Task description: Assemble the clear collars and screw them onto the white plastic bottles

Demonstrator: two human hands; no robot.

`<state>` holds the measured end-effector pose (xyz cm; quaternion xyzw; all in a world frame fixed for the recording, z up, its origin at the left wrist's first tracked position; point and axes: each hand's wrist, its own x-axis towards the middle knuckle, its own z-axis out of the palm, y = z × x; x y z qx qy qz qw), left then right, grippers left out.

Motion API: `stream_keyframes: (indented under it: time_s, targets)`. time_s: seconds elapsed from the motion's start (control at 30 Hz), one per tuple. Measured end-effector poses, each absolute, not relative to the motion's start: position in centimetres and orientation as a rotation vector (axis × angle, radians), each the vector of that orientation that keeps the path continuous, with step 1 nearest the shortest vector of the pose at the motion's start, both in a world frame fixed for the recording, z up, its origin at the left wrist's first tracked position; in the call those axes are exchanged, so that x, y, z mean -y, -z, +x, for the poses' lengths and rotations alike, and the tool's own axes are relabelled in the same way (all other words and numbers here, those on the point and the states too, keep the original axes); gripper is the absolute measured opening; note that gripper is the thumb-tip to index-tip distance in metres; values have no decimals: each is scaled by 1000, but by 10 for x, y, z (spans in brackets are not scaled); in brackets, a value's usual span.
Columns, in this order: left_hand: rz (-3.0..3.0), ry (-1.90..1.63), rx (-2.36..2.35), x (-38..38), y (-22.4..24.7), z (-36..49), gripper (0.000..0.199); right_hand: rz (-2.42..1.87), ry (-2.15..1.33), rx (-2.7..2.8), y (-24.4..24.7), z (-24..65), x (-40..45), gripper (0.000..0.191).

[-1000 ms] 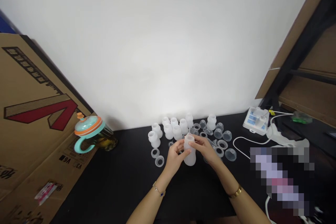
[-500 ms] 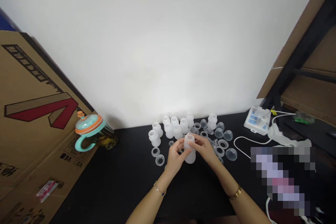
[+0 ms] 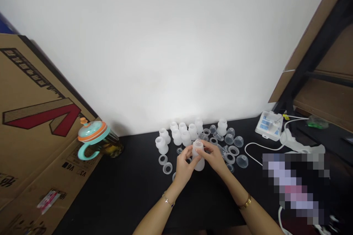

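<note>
A translucent white bottle (image 3: 199, 164) stands upright between my hands at the middle of the black table. My left hand (image 3: 186, 164) grips its left side, fingers and thumb around the upper part. On the other side my right hand (image 3: 213, 156) holds it near the neck, thumb in front. Behind it are several more white bottles (image 3: 177, 137). Clear rings (image 3: 167, 168) lie to the left of my left hand; more rings (image 3: 230, 158) and clear domed caps (image 3: 242, 161) are spread to the right of my right hand.
A jug (image 3: 109, 147) with a turquoise and orange lid stands at left beside a large cardboard box (image 3: 30, 132). On the right are a power strip (image 3: 268, 125), white cables (image 3: 252, 145) and a pixelated area. A white wall rises behind the black table (image 3: 118, 194).
The view has shifted slightly. Both hands keep nearly the same hold on the bottle, with no other clear movement.
</note>
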<state>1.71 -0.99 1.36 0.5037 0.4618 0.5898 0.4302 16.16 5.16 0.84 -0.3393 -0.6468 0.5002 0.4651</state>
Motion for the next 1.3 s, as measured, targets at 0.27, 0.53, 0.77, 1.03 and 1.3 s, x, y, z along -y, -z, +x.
stream_keyframes:
  time_s: [0.27,0.53,0.77,1.03,1.3]
  targets:
    - [1304,-1463,-1149,10,-12,17,42,-819,-1202,1613,-8,161,-51,33]
    - [1275,-1483,-1143,7,-9,14,43,-828,-1249,1607,-7,162,-54,36]
    - [1082,-1514,-1068,4,-6,9,50,-844,-1275,1542,-8,169,-61,51]
    - [899,-1585,-1021,1,-4,4,39,-943,-1283,1519,-11,174,-67,39]
    - [939,-1580,-979,0,-7,6,39,-862,-1392,1600,-10,163,-59,40]
